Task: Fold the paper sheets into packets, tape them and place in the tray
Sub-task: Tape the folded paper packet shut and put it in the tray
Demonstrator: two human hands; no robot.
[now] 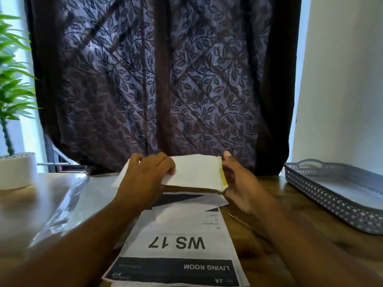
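The left hand grips the packet from above, with the fingers curled over its left part. It holds the packet a little above the table, in the middle of the scene. The packet is white folded paper with a yellow strip along its right edge.

The right hand is at this edge, with the palm turned to the strip, the thumb up and the fingers relaxed, pinching nothing.

Just under the packet lie printed sheets – the top one reads "WS 17" and "LIVING ROOM".

The grey tray stands at the far right, well apart from the hands. Its inside shows a pale flat surface – paper or the tray's own floor, I cannot tell.

A clear plastic sleeve lies on the left, and a plant in a white pot stands at the far left.
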